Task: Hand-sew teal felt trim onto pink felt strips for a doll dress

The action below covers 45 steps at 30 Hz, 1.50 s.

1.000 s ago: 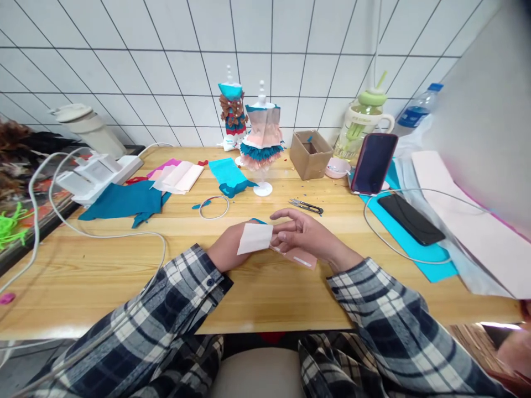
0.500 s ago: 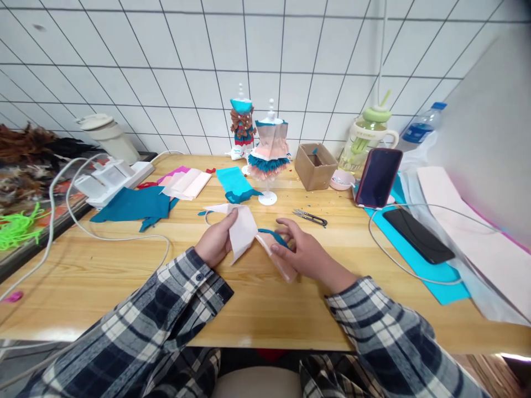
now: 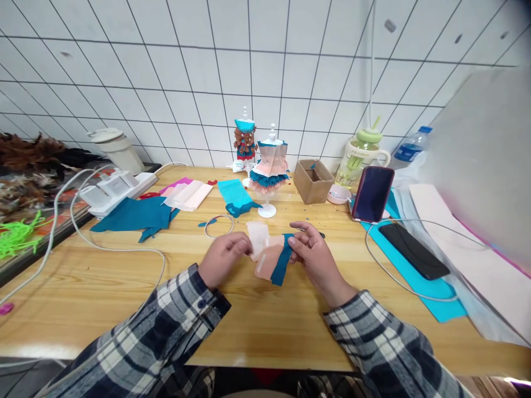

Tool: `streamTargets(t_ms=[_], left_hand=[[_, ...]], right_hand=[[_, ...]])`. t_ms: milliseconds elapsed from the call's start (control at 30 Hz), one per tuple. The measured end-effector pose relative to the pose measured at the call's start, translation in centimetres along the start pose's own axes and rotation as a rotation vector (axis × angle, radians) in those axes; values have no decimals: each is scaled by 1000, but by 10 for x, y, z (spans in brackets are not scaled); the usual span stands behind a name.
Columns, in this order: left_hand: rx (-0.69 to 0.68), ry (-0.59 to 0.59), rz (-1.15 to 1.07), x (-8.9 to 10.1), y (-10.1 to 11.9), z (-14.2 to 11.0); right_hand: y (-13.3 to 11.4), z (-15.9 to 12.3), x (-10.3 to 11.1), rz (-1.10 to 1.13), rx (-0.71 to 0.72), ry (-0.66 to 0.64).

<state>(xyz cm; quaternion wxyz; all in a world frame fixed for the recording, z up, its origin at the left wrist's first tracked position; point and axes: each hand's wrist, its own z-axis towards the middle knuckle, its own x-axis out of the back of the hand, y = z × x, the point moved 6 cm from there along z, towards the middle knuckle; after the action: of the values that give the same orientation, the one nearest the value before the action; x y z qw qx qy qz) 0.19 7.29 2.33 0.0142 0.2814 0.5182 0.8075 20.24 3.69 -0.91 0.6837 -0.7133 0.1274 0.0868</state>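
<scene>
My left hand (image 3: 226,258) pinches the edge of a pale pinkish-white paper piece (image 3: 259,236). In my right hand (image 3: 317,262) is a peach paper piece (image 3: 265,262) with a teal strip (image 3: 282,265) along its right side; thumb and fingers grip the teal edge. The two papers overlap between my hands, above the table, and I cannot tell whether they are joined. A whitish streak shows on the peach paper. Thread snips (image 3: 322,235) lie mostly hidden behind my right fingers. Just beyond my left hand rests a thin pale ring (image 3: 232,225).
Two small dress forms, a nearer one (image 3: 269,166) and a farther one (image 3: 245,138), stand before the tiled wall. A cardboard box (image 3: 313,188), pink bowl (image 3: 339,194) and propped phone (image 3: 373,193) are right. Teal paper (image 3: 133,214) and a power strip (image 3: 120,196) are left.
The pale paper has swung up and away, held now at its edge. My right hand has turned the peach piece so its teal strip faces up. The view has tilted upward slightly.
</scene>
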Motion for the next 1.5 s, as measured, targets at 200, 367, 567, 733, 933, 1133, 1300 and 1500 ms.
streamTargets(t_ms=[200, 367, 567, 733, 933, 1133, 1300, 1500], left_hand=[[135, -77, -39, -32, 2, -5], [240, -16, -140, -26, -7, -6], [198, 45, -46, -23, -2, -7], [57, -21, 83, -32, 12, -10], [-23, -41, 191, -34, 14, -12], [-71, -50, 243, -35, 17, -12], [-108, -66, 260, -37, 19, -13], [-154, -73, 256, -36, 22, -12]], right_hand=[[2, 0, -4, -102, 74, 3], [-1, -2, -1, -304, 150, 55], [-37, -29, -17, -1013, 641, 131], [-39, -42, -42, -1173, 792, -58], [-28, -37, -39, -1207, 686, -74], [-27, -39, -38, -1254, 624, -61], [-26, -36, -39, -1235, 553, -61], [-16, -26, -31, -972, 366, -30]])
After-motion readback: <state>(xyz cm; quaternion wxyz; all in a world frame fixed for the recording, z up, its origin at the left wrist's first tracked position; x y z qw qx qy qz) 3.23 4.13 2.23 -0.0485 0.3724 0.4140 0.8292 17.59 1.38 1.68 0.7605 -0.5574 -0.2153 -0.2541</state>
